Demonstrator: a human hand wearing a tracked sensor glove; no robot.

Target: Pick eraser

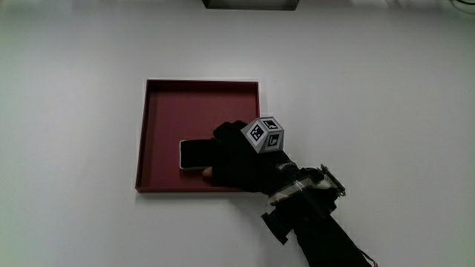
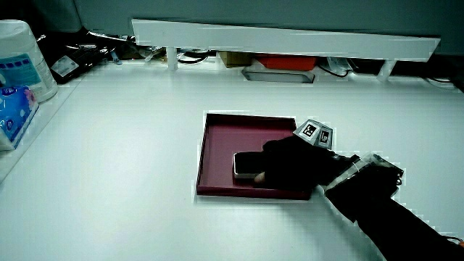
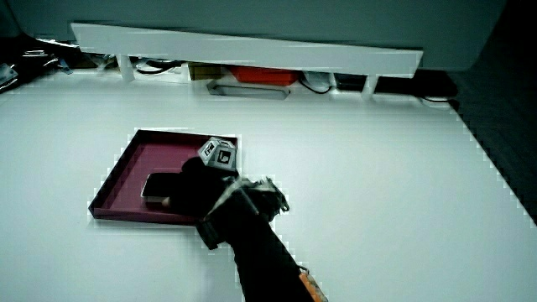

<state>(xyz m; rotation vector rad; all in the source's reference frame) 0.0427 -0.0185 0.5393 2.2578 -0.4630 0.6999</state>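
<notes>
White surface (image 1: 89,89) carries a shallow red tray (image 1: 159,96), and a low partition (image 2: 290,38) runs along its edge. Inside the tray, near the wall closest to the person, lies a dark, flat eraser (image 1: 197,154) with a pale rim. The hands (image 1: 237,159), gloved in black with a patterned cube (image 1: 264,134) on the back, rest over one end of the eraser, fingers curled down onto it; it looks grasped, though it sits flat on the tray floor, not yet lifted. Risks, as I judge them: the flat eraser may slip from a shallow pinch, or the fingers may catch the nearby tray wall and drag the tray.
</notes>
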